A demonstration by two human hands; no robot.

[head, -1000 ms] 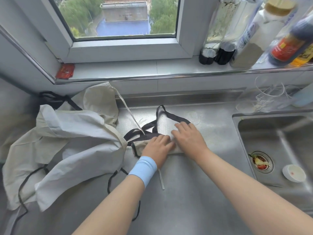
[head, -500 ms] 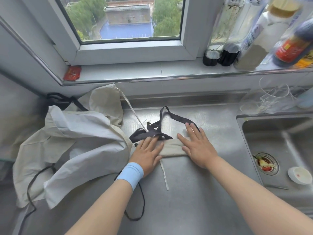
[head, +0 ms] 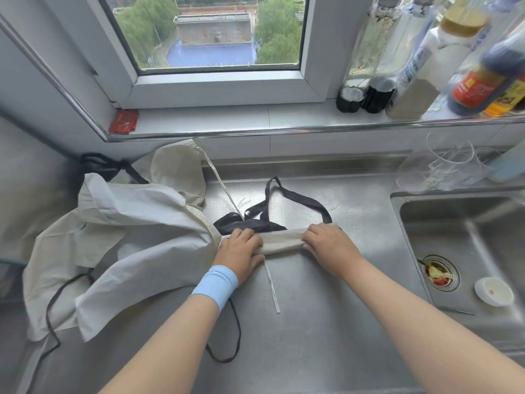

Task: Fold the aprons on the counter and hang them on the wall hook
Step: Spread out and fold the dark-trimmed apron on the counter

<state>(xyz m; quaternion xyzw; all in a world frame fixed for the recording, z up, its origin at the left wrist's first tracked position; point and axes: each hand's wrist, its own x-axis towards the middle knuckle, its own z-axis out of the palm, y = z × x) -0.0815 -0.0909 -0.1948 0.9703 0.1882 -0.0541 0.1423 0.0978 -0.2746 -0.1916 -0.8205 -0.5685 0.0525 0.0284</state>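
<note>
Head view: the folded beige cloth apron (head: 279,243) lies in the middle of the shiny steel counter (head: 312,351), close in front of the person. It is a long thin bundle. Its black cloth straps (head: 295,198) stick out behind it in loops.

The left hand (head: 240,251) holds the left end of the bundle with curled fingers. The right hand (head: 329,245) holds the right end the same way. A thin white tie (head: 272,288) comes out from under the bundle and points toward the person.

Just beside the left hand sits a big heap of pale unfolded aprons (head: 127,231). The steel sink (head: 468,231) is off to the right.

I think this is the last fold of one apron. Next, the straps need tidying so a loop is free for hanging. No wall hook shows here, so the person must turn and find it.
</note>
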